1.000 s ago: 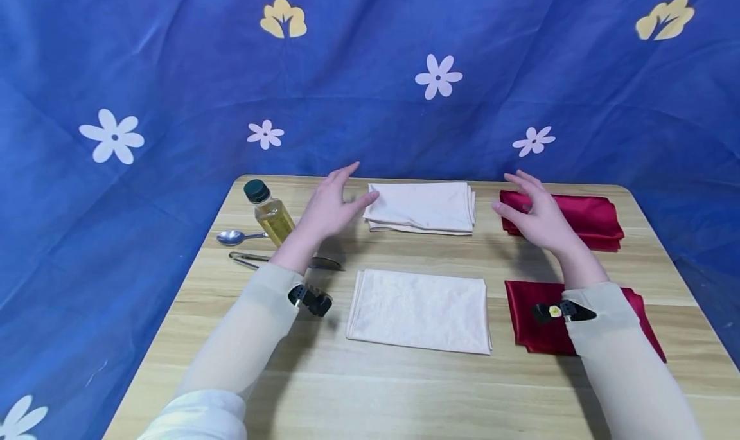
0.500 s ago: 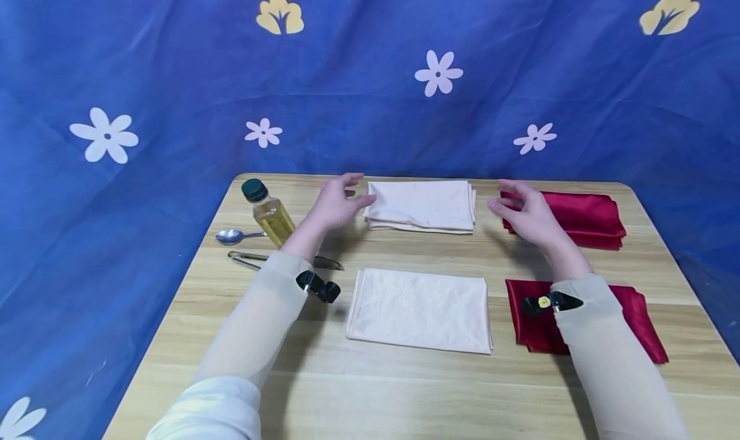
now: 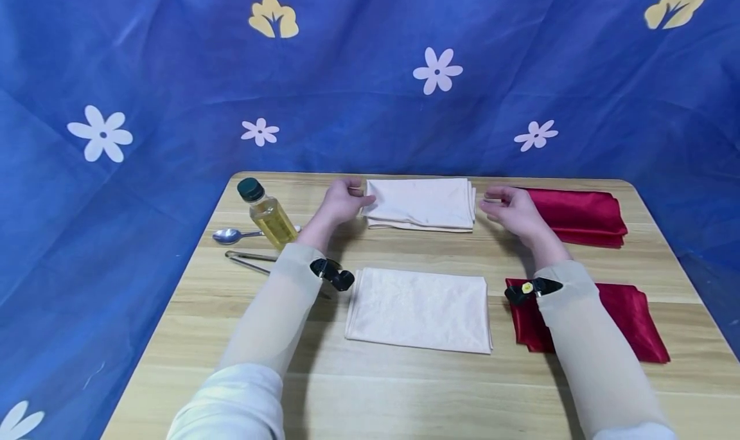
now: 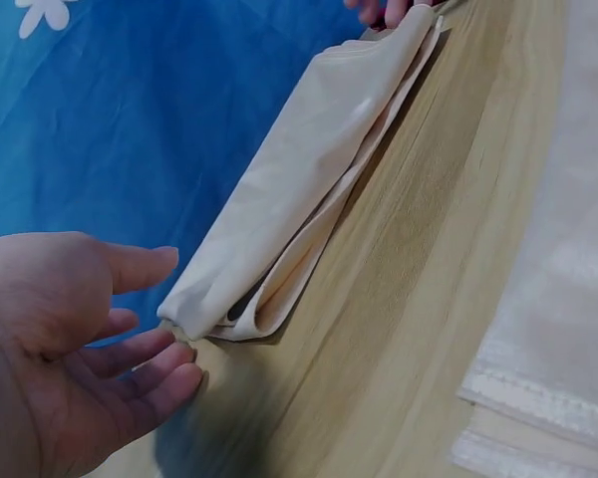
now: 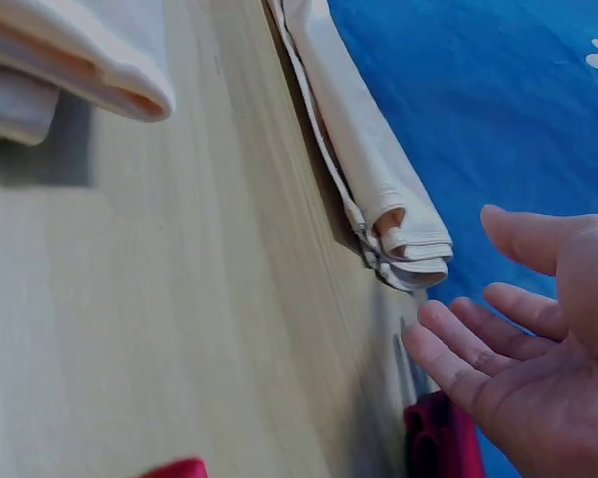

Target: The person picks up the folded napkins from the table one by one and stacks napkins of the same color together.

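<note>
A folded white cloth (image 3: 419, 202) lies at the back of the table, between my two hands. At its left end is my left hand (image 3: 340, 202), thumb and fingers spread around the corner; the left wrist view shows the fingertips (image 4: 184, 378) close to the fold, and whether they touch it I cannot tell. My right hand (image 3: 511, 212) hovers off the other end, palm toward the cloth. In the right wrist view a small gap separates its relaxed fingers (image 5: 458, 344) from the cloth's layered edge (image 5: 414, 259). Neither hand holds anything.
Nearer the front lies a second folded white cloth (image 3: 419, 311). Two folded red cloths, one behind (image 3: 578, 218) and one in front (image 3: 630, 321), are on the right. An oil bottle (image 3: 272, 218), a spoon (image 3: 228, 236) and metal tongs (image 3: 245, 260) sit left, partly behind the left arm.
Both hands have lowered and moved inward toward the ends of the back white cloth. The right hand has left its place over the back red cloth's left end. The cloths have not moved.
</note>
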The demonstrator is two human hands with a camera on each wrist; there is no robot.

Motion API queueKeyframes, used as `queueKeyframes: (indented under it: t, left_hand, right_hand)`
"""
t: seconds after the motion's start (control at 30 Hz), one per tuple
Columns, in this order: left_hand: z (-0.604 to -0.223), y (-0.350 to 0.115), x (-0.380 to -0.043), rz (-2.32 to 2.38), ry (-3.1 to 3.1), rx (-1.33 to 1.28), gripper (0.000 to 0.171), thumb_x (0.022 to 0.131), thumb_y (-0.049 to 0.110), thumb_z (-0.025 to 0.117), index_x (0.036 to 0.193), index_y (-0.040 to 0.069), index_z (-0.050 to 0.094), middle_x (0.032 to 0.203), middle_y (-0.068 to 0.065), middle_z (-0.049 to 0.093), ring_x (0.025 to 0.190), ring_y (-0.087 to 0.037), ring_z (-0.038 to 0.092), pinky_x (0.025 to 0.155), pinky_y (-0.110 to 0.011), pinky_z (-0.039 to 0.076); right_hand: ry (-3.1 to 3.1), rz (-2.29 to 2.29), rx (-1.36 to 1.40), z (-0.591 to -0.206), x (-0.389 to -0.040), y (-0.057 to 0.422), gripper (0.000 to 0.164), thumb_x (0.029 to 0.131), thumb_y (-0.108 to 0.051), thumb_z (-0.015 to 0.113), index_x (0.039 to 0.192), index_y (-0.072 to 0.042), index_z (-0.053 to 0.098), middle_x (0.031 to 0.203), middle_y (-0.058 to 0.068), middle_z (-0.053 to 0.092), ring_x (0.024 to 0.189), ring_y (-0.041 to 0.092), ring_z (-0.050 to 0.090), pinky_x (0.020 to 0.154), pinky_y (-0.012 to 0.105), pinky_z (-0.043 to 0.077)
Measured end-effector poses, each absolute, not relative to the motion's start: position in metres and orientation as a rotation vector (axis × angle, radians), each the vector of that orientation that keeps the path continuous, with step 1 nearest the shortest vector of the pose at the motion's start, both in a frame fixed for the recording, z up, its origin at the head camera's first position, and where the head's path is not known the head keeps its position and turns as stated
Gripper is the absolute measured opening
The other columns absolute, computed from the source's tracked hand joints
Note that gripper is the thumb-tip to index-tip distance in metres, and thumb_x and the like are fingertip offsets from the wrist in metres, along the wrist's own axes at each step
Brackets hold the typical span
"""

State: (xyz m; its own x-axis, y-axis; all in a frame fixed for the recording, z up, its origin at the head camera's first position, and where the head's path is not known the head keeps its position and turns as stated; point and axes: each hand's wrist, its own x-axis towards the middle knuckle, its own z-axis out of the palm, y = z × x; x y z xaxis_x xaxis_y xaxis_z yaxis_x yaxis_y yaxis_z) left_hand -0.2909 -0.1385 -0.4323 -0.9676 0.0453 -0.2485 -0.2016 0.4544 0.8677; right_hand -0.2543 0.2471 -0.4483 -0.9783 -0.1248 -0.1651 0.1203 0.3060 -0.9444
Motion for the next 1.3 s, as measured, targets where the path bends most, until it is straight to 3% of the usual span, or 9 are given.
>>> queueKeyframes:
  t: [0.2,0.4,0.53,0.67,0.8,0.97,1.1,1.3]
  left_hand:
    - [-0.439,-0.142,-0.292,1.527,2.432,-0.2,0.063,0.097,0.013,0.079,0.148,-0.007,0.049,0.136,-0.021,0.062,0.128,-0.034,0.059,0.106,-0.038,0.053]
    - [-0.445,-0.147,-0.297,1.451,2.439,-0.214,0.056,0.099,0.016,0.078,0.145,-0.005,0.055,0.136,-0.02,0.063,0.126,-0.032,0.06,0.106,-0.038,0.052]
    - [-0.449,-0.147,-0.301,1.39,2.457,-0.208,0.05,0.098,0.017,0.079,0.14,-0.003,0.061,0.133,-0.018,0.065,0.122,-0.03,0.061,0.104,-0.038,0.052]
    - [-0.45,-0.148,-0.304,1.322,2.478,-0.21,0.045,0.098,0.018,0.079,0.135,-0.002,0.065,0.132,-0.018,0.065,0.123,-0.031,0.06,0.104,-0.039,0.051]
    - [-0.45,-0.148,-0.304,1.28,2.513,-0.211,0.041,0.097,0.019,0.079,0.13,-0.003,0.069,0.133,-0.019,0.065,0.126,-0.032,0.059,0.106,-0.04,0.05]
    - [-0.448,-0.147,-0.304,1.235,2.536,-0.187,0.04,0.097,0.02,0.079,0.128,-0.004,0.069,0.132,-0.02,0.065,0.124,-0.032,0.059,0.105,-0.04,0.05]
    - [-0.447,-0.144,-0.305,1.188,2.538,-0.15,0.039,0.098,0.021,0.077,0.127,-0.003,0.068,0.126,-0.017,0.064,0.116,-0.029,0.058,0.099,-0.039,0.051]
    - [-0.447,-0.141,-0.305,1.174,2.537,-0.095,0.028,0.097,0.018,0.078,0.113,0.0,0.064,0.105,-0.008,0.06,0.099,-0.022,0.055,0.083,-0.03,0.047]
  right_hand:
    - [2.303,-1.802,0.027,-0.462,-0.264,0.241,0.056,0.102,-0.005,0.069,0.149,0.015,0.045,0.144,0.032,0.053,0.108,0.015,0.062,0.096,0.032,0.059]
    - [2.377,-1.738,0.078,-0.472,-0.27,0.234,0.054,0.099,-0.006,0.073,0.142,0.018,0.05,0.131,0.033,0.061,0.088,0.004,0.064,0.078,0.018,0.057]
    - [2.497,-1.643,0.127,-0.475,-0.273,0.23,0.048,0.096,-0.011,0.078,0.132,0.015,0.059,0.113,0.023,0.067,0.086,0.007,0.061,0.072,0.016,0.052]
    - [2.603,-1.496,0.123,-0.478,-0.276,0.226,0.042,0.095,-0.017,0.081,0.121,0.012,0.066,0.102,0.013,0.063,0.089,0.016,0.056,0.074,0.02,0.048]
    - [2.631,-1.4,0.096,-0.477,-0.278,0.221,0.039,0.096,-0.02,0.08,0.116,0.011,0.067,0.102,0.014,0.061,0.091,0.022,0.054,0.078,0.028,0.047]
    - [2.615,-1.374,0.135,-0.472,-0.279,0.219,0.046,0.096,-0.021,0.08,0.123,0.011,0.061,0.11,0.018,0.059,0.097,0.026,0.054,0.083,0.035,0.048]
    - [2.631,-1.328,0.156,-0.468,-0.279,0.218,0.044,0.096,-0.023,0.08,0.12,0.009,0.06,0.106,0.016,0.058,0.093,0.025,0.054,0.08,0.034,0.048]
    - [2.624,-1.354,0.084,-0.469,-0.284,0.222,0.027,0.097,-0.014,0.077,0.1,0.005,0.059,0.091,0.009,0.053,0.083,0.02,0.049,0.07,0.029,0.043]
